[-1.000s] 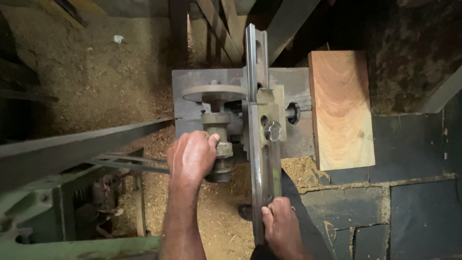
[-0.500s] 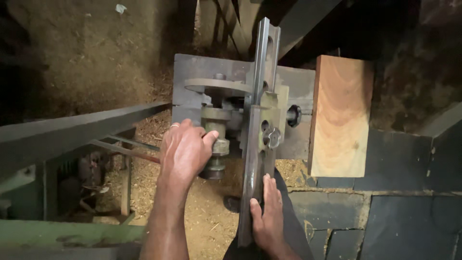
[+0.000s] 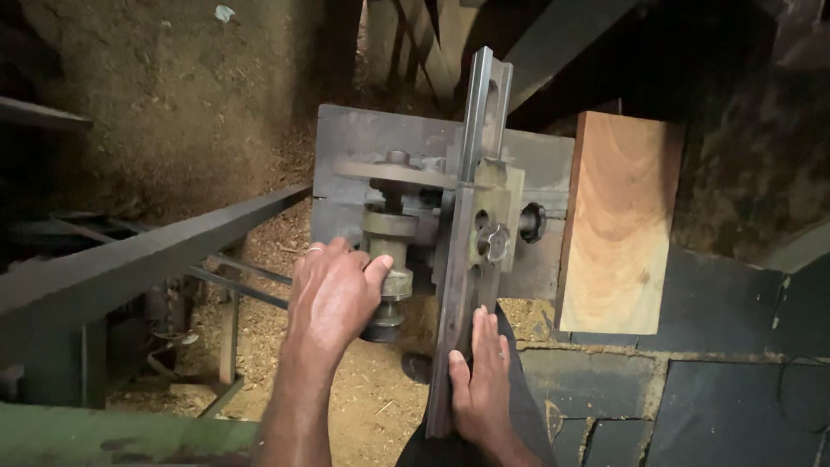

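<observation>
My left hand [image 3: 333,294] is curled over the side of the stacked grey metal spindle [image 3: 386,259], fingers wrapped round its cylindrical lower section and the thumb tip pressed against its right side; a ring shows on one finger. The spindle's own axis runs up and down the view, from a flat round disc at its far end to a dark knob nearest me. It is mounted on the upright grey steel plate [image 3: 346,147], left of centre.

My right hand [image 3: 484,380] lies flat and unclenched, palm against the near end of the long grey steel channel bar [image 3: 467,233], fingers stretched along its right edge and pointing away from me. The bar's long axis runs almost straight away from me, tilted slightly rightward at the far end, which sticks out past the top of the plate. Midway it passes under an olive-grey clamp block [image 3: 499,229] with a small lobed metal knob; a black round knob [image 3: 532,222] sits just beside the block on its right.

Right of the plate and touching its edge stands a reddish-brown rectangular wooden block [image 3: 616,229], long side upright. A dark sloping steel beam [image 3: 147,264] crosses at left above sawdust-covered ground [image 3: 173,95]. No labels or signs that I can make out
</observation>
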